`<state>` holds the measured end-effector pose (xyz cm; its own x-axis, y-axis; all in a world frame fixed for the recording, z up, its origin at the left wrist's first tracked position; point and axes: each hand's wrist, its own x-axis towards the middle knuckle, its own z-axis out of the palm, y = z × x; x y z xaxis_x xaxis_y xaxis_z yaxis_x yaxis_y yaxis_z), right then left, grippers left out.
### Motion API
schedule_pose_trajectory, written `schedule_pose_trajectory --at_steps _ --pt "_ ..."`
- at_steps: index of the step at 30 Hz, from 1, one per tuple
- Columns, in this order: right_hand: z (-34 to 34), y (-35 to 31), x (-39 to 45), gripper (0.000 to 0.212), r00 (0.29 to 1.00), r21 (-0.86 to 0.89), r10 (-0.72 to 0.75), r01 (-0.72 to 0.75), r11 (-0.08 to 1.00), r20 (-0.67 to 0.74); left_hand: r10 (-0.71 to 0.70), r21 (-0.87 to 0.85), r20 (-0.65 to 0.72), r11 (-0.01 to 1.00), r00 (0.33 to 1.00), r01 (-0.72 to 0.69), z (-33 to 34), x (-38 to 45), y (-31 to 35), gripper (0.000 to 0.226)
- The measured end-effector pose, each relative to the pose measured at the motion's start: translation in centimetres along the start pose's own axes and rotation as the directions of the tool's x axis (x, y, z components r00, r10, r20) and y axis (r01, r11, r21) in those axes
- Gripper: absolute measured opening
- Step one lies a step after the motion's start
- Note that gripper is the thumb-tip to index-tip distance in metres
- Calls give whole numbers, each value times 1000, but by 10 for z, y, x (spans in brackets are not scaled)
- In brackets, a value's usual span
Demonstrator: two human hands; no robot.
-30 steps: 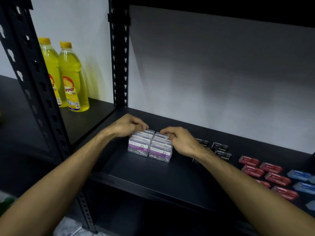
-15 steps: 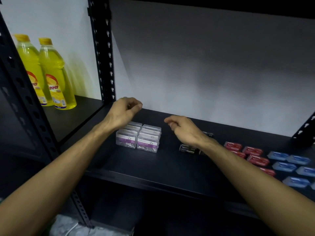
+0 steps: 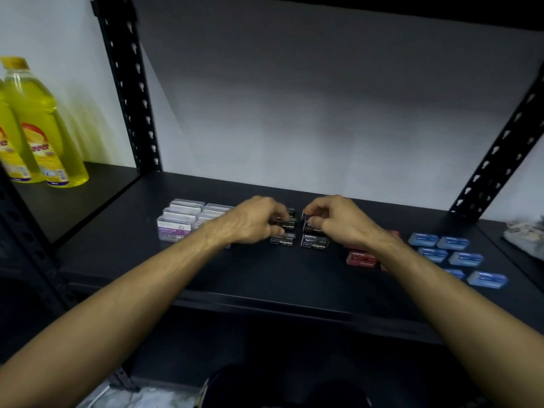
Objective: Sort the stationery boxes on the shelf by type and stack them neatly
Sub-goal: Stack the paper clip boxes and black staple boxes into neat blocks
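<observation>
Several small black staple boxes (image 3: 314,245) lie in two short columns at the middle of the black shelf (image 3: 265,278). My left hand (image 3: 256,220) rests on the left column with its fingertips pinching a black box. My right hand (image 3: 338,219) is over the right column, fingers curled on a black box at the back. A block of clear paper-clip boxes (image 3: 176,228) with purple labels sits to the left, partly behind my left forearm. Red boxes (image 3: 361,258) lie to the right, partly hidden by my right wrist, and blue boxes (image 3: 465,258) lie further right.
Two yellow bottles (image 3: 38,128) stand in the neighbouring bay on the left, behind a black perforated upright (image 3: 126,83). Another upright (image 3: 500,160) slants at the right. A crumpled pale object (image 3: 524,234) lies at the far right edge. A white wall backs the shelf.
Both hands have left the clear paper-clip boxes and moved right onto the black staple boxes. The view has shifted right too.
</observation>
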<state>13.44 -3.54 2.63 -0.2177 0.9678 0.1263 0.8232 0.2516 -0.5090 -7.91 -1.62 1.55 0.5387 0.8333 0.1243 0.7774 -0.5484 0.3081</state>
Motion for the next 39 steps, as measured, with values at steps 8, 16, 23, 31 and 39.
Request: schedule_pose_trajectory --at_steps 8,16,23,31,39 --pt "10 14 -14 27 996 -230 -59 72 971 63 -66 28 83 998 994 64 19 12 6 31" --pt "26 21 -17 28 998 -213 -51 59 975 47 -78 38 143 997 987 73 22 10 3 20" --pt "33 9 -24 28 995 -133 -85 92 987 58 -68 40 145 997 987 63 21 -1 0 15" --pt "39 5 -26 26 993 -116 -114 118 986 42 -55 31 136 998 989 51 19 -7 1 13" --pt "40 5 -25 24 992 -112 -122 126 986 44 -44 8 123 999 991 44 20 -7 1 12"
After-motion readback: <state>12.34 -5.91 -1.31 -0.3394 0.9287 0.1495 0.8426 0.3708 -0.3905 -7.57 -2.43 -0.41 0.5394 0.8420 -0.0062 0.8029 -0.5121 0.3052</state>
